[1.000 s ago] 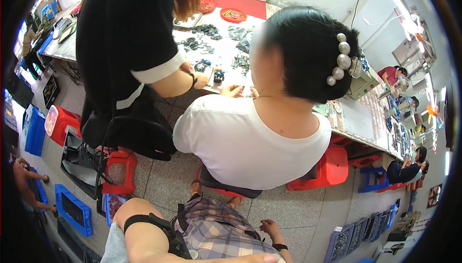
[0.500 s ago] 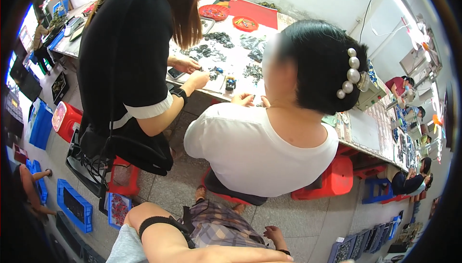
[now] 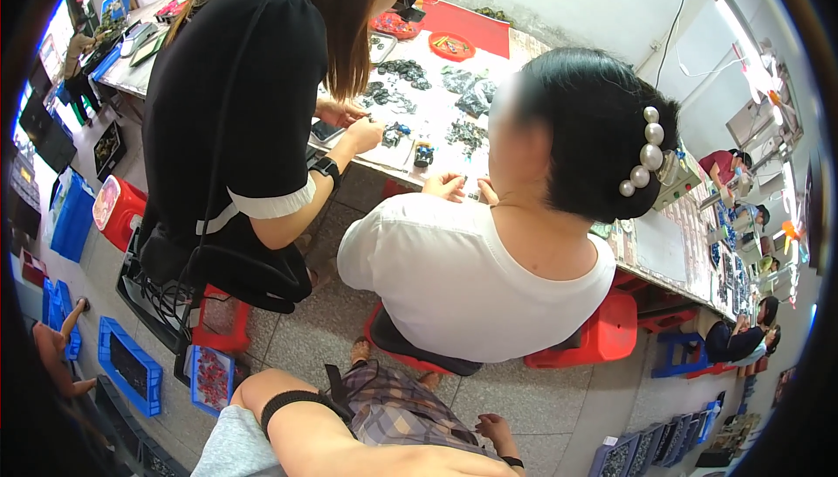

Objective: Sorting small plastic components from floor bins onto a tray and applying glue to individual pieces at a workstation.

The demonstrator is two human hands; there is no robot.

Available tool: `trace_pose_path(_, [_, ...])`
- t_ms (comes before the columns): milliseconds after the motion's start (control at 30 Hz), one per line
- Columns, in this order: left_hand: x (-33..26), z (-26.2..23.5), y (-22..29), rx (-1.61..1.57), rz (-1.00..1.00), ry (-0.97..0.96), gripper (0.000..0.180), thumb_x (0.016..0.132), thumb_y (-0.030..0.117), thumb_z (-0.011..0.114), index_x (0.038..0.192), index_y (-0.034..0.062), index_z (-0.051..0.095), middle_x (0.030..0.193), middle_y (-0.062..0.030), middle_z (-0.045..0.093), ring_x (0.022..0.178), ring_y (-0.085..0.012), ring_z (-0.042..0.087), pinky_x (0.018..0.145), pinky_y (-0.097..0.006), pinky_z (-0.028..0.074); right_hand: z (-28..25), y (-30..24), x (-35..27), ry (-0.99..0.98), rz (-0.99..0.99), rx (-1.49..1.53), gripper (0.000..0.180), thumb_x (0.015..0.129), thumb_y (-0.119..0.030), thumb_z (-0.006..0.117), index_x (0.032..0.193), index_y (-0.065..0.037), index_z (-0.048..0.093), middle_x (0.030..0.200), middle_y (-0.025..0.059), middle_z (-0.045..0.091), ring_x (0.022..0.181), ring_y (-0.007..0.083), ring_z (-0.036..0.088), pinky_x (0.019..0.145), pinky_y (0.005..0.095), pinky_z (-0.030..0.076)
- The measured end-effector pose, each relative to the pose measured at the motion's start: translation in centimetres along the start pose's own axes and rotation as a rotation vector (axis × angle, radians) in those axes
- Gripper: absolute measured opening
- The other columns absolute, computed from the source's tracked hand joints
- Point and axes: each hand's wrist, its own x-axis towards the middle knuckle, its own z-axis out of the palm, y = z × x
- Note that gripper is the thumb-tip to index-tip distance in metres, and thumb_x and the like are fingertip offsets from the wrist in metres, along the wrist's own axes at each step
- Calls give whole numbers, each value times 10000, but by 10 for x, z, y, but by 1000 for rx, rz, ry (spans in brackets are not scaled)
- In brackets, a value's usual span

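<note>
My left forearm (image 3: 393,459) lies bent across the lower edge, a black band around it near the elbow; my left hand does not show. My right hand (image 3: 495,429), with a black wristband, hangs over the floor beside a checked skirt or apron, its fingers loosely bent and apart, nothing seen in them. Before me a person in a white top (image 3: 476,276) sits at a worktable (image 3: 397,163), hands at its edge. To the left a person in black (image 3: 231,102) leans over, fingers pinching something too small to make out. A small blue-and-black object (image 3: 423,155) stands between them.
Small black parts (image 3: 406,73) and an orange-red tray (image 3: 452,46) lie on the table. Red stools (image 3: 594,337) stand under it. Blue crates (image 3: 131,368) line the floor at left, grey crates (image 3: 646,451) at lower right. More people work farther right.
The view has shifted slightly, so my forearm sits a little lower in it. The person in black is bent a bit farther forward. My right hand still hangs in about the same place.
</note>
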Motion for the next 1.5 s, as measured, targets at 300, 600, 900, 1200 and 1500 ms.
trace_pose_path(300, [-1, -5, 0, -120, -56, -82, 210, 797, 101, 520, 952, -15, 600, 774, -88, 572, 627, -187, 547, 505, -256, 427, 3, -3, -7, 27, -29, 45, 261, 819, -204, 538, 968, 2, 599, 727, 102, 647, 623, 165, 625, 535, 264, 450])
trace_pose_path(600, [-10, -3, 0, -322, -53, -44, 276, 820, 74, 473, 1047, -67, 540, 873, -138, 565, 711, -224, 556, 573, -271, 440, 6, -9, -13, 23, -18, 67, 267, 813, -199, 542, 980, 3, 597, 726, 100, 648, 635, 160, 626, 547, 259, 454])
trace_pose_path(900, [-6, 12, 12, -632, -171, 184, 372, 837, 34, 479, 1169, -126, 429, 1064, -244, 533, 913, -323, 558, 761, -328, 467, 6, 2, -1, 1, -13, 72, 282, 813, -213, 549, 1009, -15, 587, 774, 98, 650, 652, 167, 628, 579, 265, 467])
trace_pose_path(1200, [-12, 19, 6, -764, -144, 39, 480, 866, 106, 449, 1265, -111, 294, 1192, -242, 450, 1039, -330, 485, 868, -352, 404, 6, -3, -9, 6, -36, 74, 280, 814, -200, 542, 994, 10, 586, 764, 111, 646, 648, 178, 631, 566, 272, 468])
trace_pose_path(1500, [-5, 10, 6, -707, -235, -185, 316, 873, 158, 423, 1109, -52, 424, 948, -203, 506, 854, -334, 505, 729, -364, 416, 6, -3, -5, 25, -6, 49, 287, 823, -209, 532, 1004, 10, 578, 778, 112, 647, 676, 178, 633, 577, 274, 468])
